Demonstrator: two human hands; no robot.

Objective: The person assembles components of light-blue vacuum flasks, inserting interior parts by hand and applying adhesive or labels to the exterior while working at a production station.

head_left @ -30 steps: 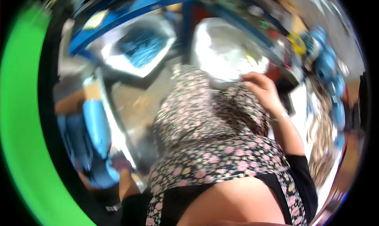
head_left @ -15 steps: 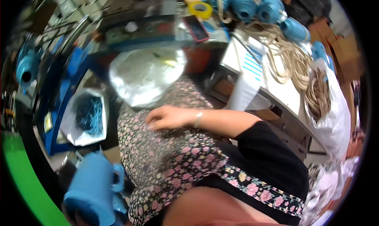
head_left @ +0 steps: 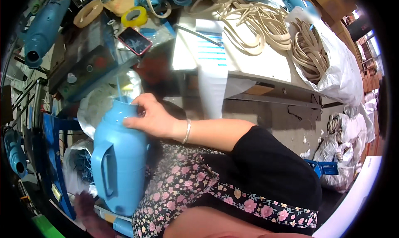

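A light blue plastic thermos casing (head_left: 126,163) stands nearly upright in front of my body, its loop handle on the left. My right hand (head_left: 153,116) is closed round its neck, thumb on the near side. A thin blue strip sticks up by the casing's mouth. Low on the left, a dark, blurred shape appears to be my left hand (head_left: 88,211) in a dark glove, near the casing's lower end; motion smears its fingers. Behind the casing lies a whitish plastic-lined container (head_left: 89,107), partly hidden.
A white bag (head_left: 75,163) with blue strips sits at left, beside a blue frame (head_left: 52,155). The table (head_left: 266,65) at right bears beige straps (head_left: 249,34). Further back lie a phone (head_left: 135,41), yellow tape (head_left: 134,17) and more blue casings (head_left: 48,28).
The blue casing has come from the lower left to upright in front of me. My right hand has moved from my floral apron onto its neck. The view has swung rightward.
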